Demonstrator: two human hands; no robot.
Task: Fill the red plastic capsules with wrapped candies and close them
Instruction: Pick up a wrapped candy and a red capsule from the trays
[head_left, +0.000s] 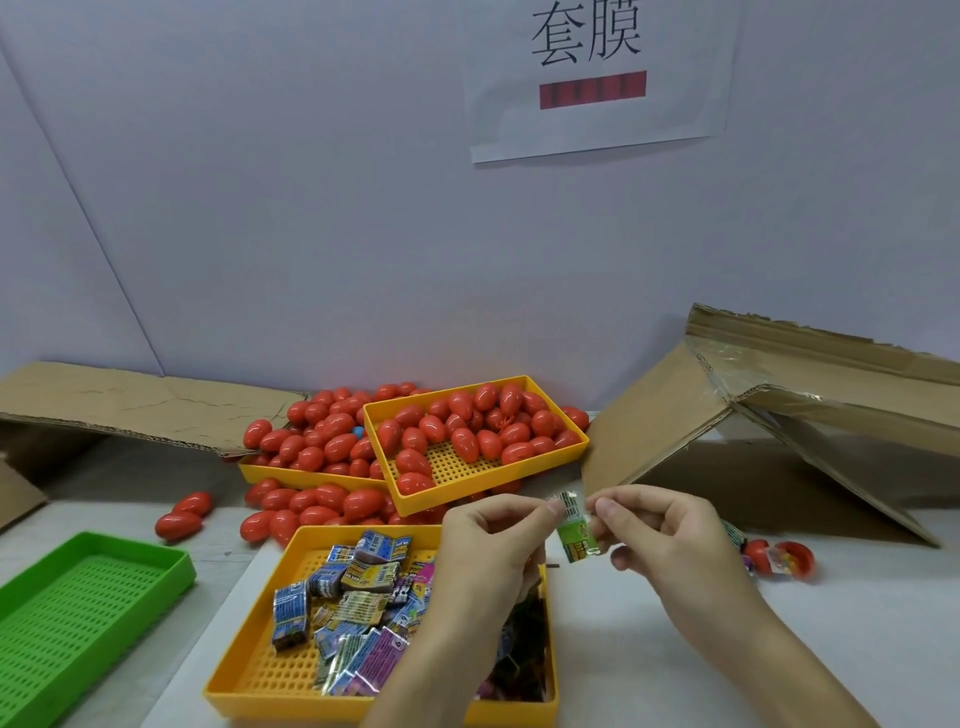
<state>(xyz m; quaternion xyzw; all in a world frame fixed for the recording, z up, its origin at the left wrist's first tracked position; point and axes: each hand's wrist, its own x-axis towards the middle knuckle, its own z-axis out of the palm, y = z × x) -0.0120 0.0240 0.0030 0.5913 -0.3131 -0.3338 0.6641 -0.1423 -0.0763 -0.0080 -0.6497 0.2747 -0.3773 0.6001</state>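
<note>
Left hand (488, 540) and right hand (660, 535) share a pinch grip on one green wrapped candy (574, 530) above the counter (675, 649); an open red capsule (779, 558) lies near right; best compact the candy before seating it inside.

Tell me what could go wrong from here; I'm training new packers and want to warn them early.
1. The green wrapped candy is pinched only at its top edge between the left hand and right hand, over bare table; it could slip and drop.
2. The open capsule sits far right, near the table edge, and may roll off.
3. Loose closed capsules lie outside the yellow trays and could roll into the green tray.
</note>
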